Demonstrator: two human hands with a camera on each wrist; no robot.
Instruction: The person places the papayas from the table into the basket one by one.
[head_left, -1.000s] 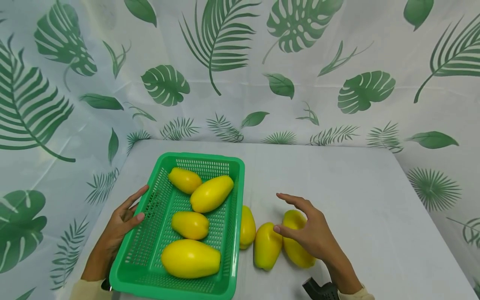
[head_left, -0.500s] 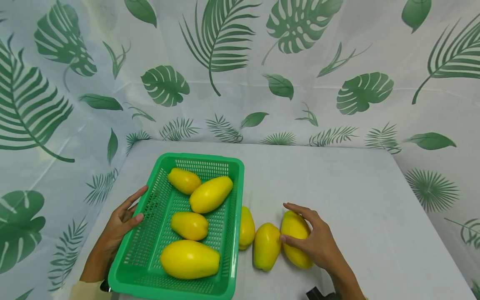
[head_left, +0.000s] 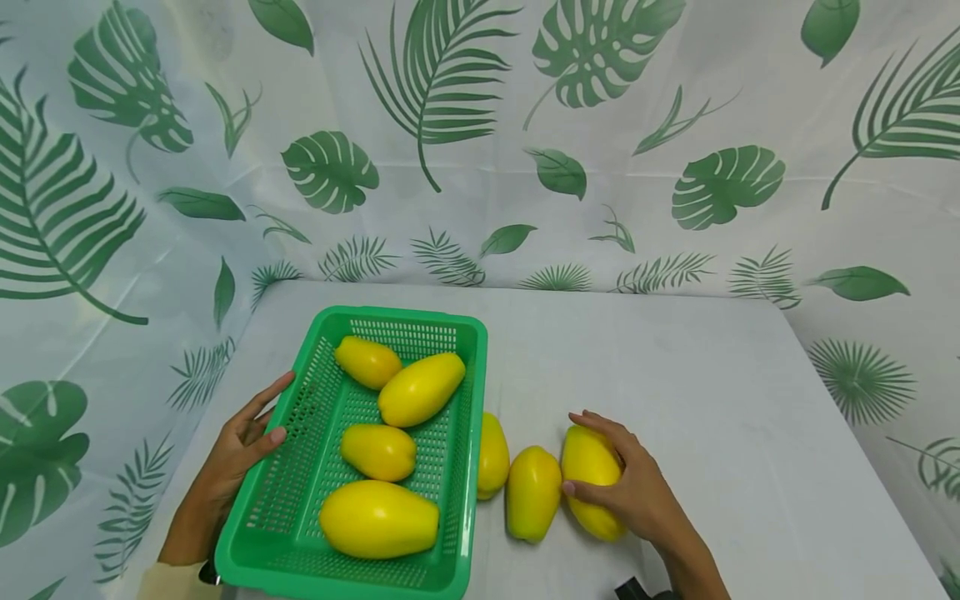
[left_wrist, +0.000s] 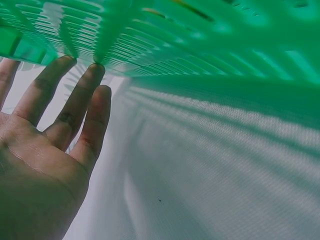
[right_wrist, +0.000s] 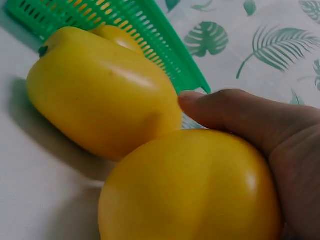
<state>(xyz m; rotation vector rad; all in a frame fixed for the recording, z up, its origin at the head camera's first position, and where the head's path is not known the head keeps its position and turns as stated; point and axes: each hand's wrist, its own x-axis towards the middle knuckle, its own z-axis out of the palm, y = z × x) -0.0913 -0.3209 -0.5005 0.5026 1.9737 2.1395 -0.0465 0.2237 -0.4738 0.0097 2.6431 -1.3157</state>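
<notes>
In the head view my left hand (head_left: 242, 446) is at the left side of the green plastic basket (head_left: 480, 350), thumb and fingers spread against it. The left wrist view shows nearly straight fingers (left_wrist: 85, 95) touching the basket's slatted outer wall (left_wrist: 200, 45). Several yellow papayas lie inside, the largest papaya (head_left: 379, 518) nearest me. On the right, my right hand (head_left: 637, 483) grips the rightmost loose papaya (head_left: 588, 458), thumb on its left side and fingers over its far end. Beside it lies a second papaya (head_left: 534, 493), closely overlapped by the held one (right_wrist: 190, 190) in the right wrist view.
A third loose papaya (head_left: 492, 456) is partly hidden behind the basket's right rim. White cloth covers the table (head_left: 720, 400), and a leaf-printed curtain (head_left: 480, 125) rises behind and at both sides. A dark wrist device (head_left: 633, 588) shows below my right hand.
My right hand has come down from above the rightmost papaya and closed around it, with that papaya shifting slightly. The left hand and the basket stay almost where they were.
</notes>
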